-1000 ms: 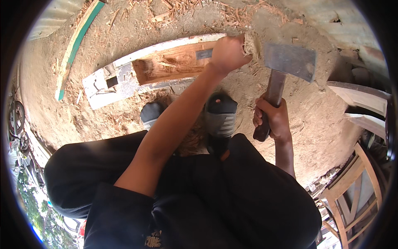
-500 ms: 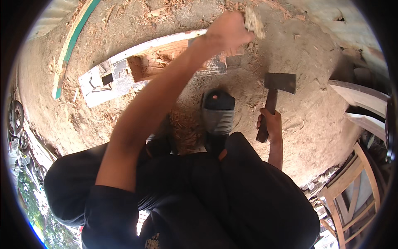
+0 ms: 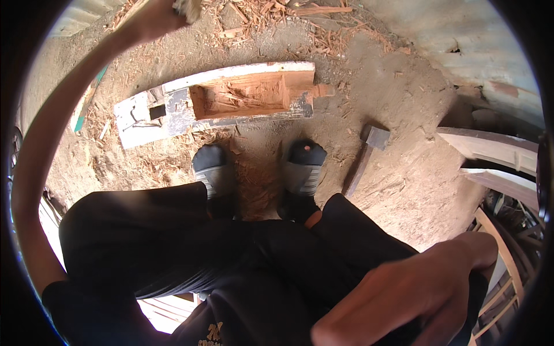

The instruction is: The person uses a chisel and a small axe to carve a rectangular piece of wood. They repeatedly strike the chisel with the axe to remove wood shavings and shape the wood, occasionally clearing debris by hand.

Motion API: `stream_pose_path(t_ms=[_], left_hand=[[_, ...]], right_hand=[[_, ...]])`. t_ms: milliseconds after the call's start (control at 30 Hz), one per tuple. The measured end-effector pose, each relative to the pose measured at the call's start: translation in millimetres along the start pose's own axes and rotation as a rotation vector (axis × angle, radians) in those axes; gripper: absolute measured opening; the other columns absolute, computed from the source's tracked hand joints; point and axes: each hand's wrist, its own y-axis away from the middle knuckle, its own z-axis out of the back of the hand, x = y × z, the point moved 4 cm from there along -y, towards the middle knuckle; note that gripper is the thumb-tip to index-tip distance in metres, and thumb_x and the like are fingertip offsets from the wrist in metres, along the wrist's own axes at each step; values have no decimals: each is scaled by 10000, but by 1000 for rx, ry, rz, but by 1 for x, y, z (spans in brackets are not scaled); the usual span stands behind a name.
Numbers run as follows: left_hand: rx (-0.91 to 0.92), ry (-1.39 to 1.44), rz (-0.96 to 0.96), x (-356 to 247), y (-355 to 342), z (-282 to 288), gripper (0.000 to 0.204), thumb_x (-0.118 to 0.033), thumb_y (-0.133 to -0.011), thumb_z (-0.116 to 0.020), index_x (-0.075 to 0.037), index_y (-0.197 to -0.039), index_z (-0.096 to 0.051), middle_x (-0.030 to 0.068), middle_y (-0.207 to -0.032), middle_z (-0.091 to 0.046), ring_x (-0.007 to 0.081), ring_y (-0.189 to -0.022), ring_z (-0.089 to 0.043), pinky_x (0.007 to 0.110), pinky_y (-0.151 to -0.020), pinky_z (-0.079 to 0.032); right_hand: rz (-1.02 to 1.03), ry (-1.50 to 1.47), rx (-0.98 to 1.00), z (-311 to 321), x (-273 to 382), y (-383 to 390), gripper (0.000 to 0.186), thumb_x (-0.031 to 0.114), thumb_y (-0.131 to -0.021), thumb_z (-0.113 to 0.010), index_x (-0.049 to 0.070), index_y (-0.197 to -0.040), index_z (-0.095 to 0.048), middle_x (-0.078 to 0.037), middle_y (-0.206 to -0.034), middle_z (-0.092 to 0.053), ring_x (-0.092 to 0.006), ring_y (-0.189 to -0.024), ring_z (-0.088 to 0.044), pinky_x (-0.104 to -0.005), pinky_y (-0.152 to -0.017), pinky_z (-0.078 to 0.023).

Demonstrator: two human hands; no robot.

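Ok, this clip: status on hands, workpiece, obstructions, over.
Left hand gripping pale chunk, upper left. Right hand lower right, grip unclear. Hollowed timber on ground, neither hand touching; wood chips inside. Axe apart from both hands.

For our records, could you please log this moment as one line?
left hand: holding pale rough chunk; right hand: contents unclear; dark-handled metal axe: in neither hand; white-edged hollowed wooden block: on brown dirt

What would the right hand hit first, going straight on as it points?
Likely the black shirt: the right hand points lower-left toward it, though depth is unclear.
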Motion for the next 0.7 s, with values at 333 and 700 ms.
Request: stream_pose_path(t_ms=[333,700], left_hand=[[491,-33,217,78,182,-128,1072,-370,-617,-875,-145,-1477,-278,163,-1417,-429,344,-968,-660,479,-885,-523],[653,-98,155,75,188,-145,1488,-455,-414,-910,-101,-1513,30,318,-1511,-155,394,-874,-660,424,-738,-563]], right_hand=[[-617,-224,491,3,-12,-55,296,179,-849,-698,-16,-718,-518,-83,-616,-584,-148,-495,-593,-284,-397,-393],[224,-78,357,1,-7,-30,377,193,-965,-425,-44,-677,-480,-212,-691,-505,-332,-543,-518,-382,-457,-447]])
